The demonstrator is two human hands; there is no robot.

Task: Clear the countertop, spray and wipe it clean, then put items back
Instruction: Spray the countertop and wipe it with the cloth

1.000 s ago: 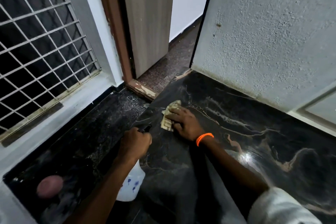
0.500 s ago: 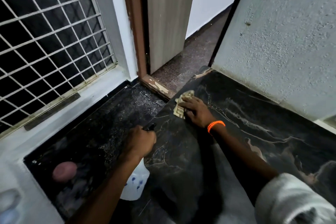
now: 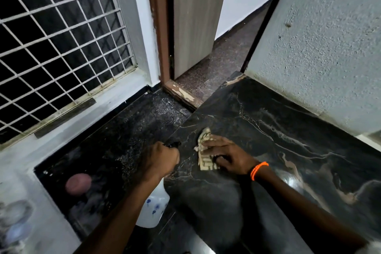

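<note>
While on countertop [image 3: 268,130]: hands [image 3: 224,153] palm-down.

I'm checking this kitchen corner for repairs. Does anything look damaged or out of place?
Yes. The brown door threshold beside the dark countertop has paint chipped off in pale patches. Otherwise nothing stands out: the right hand presses a cloth flat on the counter, and the left hand grips a spray bottle.

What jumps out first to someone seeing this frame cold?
Two bare hands at centre: the right hand presses a tan cloth onto the black veined countertop, while the left hand grips a white spray bottle just off its edge. Next, the orange wristband on the right wrist, and the white window grille upper left.
</note>
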